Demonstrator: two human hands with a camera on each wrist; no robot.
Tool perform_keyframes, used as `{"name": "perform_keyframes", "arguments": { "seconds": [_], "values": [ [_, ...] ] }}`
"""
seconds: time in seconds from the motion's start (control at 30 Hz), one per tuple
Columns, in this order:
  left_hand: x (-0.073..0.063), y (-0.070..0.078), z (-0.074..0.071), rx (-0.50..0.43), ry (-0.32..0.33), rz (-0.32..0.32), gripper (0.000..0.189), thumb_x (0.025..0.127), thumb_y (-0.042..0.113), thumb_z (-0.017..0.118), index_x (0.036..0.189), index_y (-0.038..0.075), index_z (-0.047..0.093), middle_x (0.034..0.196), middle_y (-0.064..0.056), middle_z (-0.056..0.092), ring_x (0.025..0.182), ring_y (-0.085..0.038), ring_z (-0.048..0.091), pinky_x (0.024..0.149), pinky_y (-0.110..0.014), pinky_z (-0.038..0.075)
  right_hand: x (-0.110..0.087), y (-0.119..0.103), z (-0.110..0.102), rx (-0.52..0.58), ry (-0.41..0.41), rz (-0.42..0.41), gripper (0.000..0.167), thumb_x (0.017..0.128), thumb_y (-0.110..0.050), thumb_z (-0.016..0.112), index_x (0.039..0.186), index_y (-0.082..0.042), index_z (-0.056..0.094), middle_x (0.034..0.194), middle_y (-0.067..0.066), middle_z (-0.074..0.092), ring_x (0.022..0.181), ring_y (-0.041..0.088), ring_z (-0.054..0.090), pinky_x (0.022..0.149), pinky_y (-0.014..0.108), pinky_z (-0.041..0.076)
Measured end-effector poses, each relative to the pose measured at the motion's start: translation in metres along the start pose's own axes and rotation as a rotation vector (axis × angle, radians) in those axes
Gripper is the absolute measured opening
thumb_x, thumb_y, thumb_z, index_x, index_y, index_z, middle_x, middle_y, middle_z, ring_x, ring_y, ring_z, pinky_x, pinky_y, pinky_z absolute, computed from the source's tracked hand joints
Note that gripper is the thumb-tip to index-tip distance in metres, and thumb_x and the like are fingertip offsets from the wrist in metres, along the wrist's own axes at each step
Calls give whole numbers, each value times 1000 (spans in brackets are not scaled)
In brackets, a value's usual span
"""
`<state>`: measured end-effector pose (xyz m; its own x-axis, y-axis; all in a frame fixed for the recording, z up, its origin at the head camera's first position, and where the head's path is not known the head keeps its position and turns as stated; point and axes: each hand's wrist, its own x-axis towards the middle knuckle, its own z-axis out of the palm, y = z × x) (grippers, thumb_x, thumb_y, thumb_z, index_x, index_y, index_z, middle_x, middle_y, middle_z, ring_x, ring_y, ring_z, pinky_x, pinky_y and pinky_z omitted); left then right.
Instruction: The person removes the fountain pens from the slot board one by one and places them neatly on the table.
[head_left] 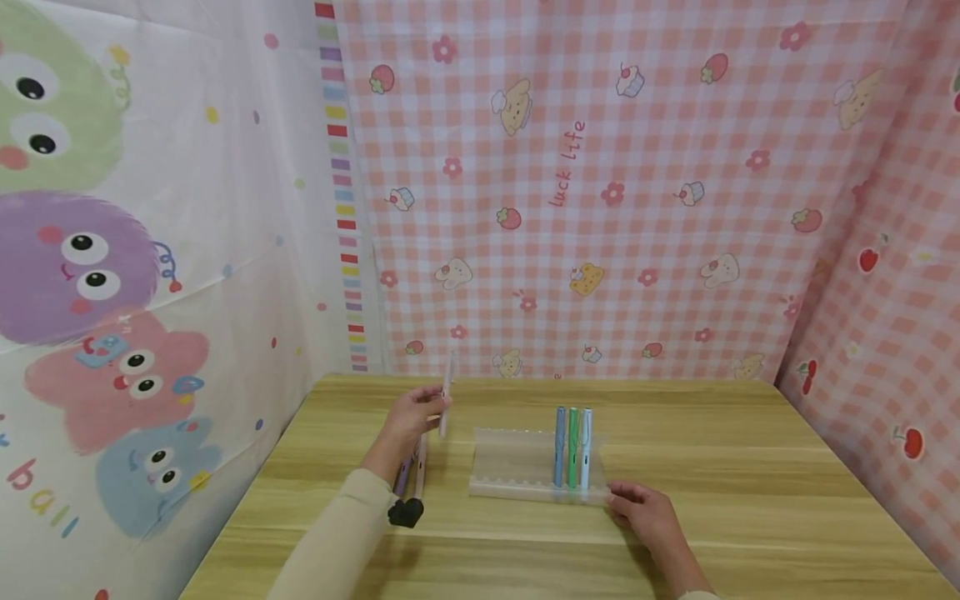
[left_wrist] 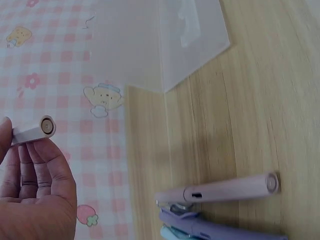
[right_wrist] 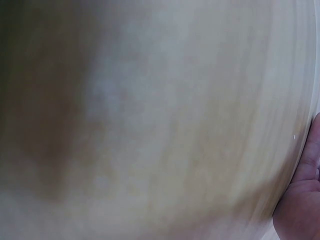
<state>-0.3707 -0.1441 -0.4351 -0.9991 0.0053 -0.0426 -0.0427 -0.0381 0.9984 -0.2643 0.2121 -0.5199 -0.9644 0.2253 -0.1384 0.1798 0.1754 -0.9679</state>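
Observation:
My left hand (head_left: 416,414) pinches a pale pen (head_left: 446,400) between thumb and fingers, raised above the table left of a clear pen rack. In the left wrist view the round end of this pen (left_wrist: 31,132) faces the camera. The clear rack (head_left: 510,458) has a notched edge and holds a dark blue pen (head_left: 559,450), a green pen (head_left: 573,450) and a light blue pen (head_left: 586,450) side by side toward its right. My right hand (head_left: 645,512) holds the rack's front right corner with thumb and fingertips.
Beneath the left forearm lie a pinkish pen (left_wrist: 225,190), a purple pen (left_wrist: 220,227) and part of a light blue one (left_wrist: 175,233). The wooden table (head_left: 712,467) meets a pink checked cloth (head_left: 660,233) at the back and a cartoon-print cloth (head_left: 247,250) at left.

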Motion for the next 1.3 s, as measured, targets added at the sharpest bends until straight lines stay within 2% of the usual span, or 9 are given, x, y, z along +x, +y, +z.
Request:
{"name": "perform_keyframes", "arguments": {
  "seconds": [0.17,0.3,0.53,0.77,0.9,1.17,1.3],
  "values": [
    [1,-2,-13,22,-10,4,38,96,7,66,132,-1,57,113,-11,57,106,-26,58,98,-48,47,-1,-1,1,1,-3,-8,26,91,0,67,114,13,66,101,13,69,83,13,63,72,28,56],
    [0,-3,-24,41,7,-1,38,96,9,66,132,1,57,113,-10,57,103,-23,59,96,-46,49,-1,-2,1,2,-3,-11,26,92,0,67,114,13,66,102,14,69,84,13,63,72,28,56],
    [-3,-8,-44,48,16,12,37,96,6,64,130,-5,55,101,-5,59,95,-19,60,89,-42,51,-3,-2,1,-2,-10,-19,25,92,0,67,114,13,66,99,12,70,83,14,63,72,29,56],
    [-6,-16,-71,65,26,-7,38,96,5,64,130,-8,53,99,-2,62,92,-15,60,89,-41,51,-2,-1,1,-10,-16,-15,25,93,-1,67,114,12,66,98,10,69,83,14,62,73,29,56],
    [-8,-20,-86,68,24,-11,37,96,4,63,128,-11,52,98,-4,62,87,-13,61,90,-43,51,-2,-1,1,-11,-14,-13,25,93,-1,67,114,12,66,97,9,69,83,14,62,73,29,56],
    [-13,-30,-112,73,2,-41,40,97,2,61,131,-12,47,107,-11,64,95,-21,63,91,-43,51,-4,-2,0,6,-18,-12,25,93,-2,66,114,13,65,94,8,69,82,14,63,71,27,56],
    [-15,-34,-121,67,-7,-57,39,96,0,61,129,-14,48,104,-10,66,94,-22,64,81,-37,54,-4,-2,0,11,-16,-8,26,93,-2,66,114,13,65,95,8,69,82,13,63,71,26,56]
  ]
}}
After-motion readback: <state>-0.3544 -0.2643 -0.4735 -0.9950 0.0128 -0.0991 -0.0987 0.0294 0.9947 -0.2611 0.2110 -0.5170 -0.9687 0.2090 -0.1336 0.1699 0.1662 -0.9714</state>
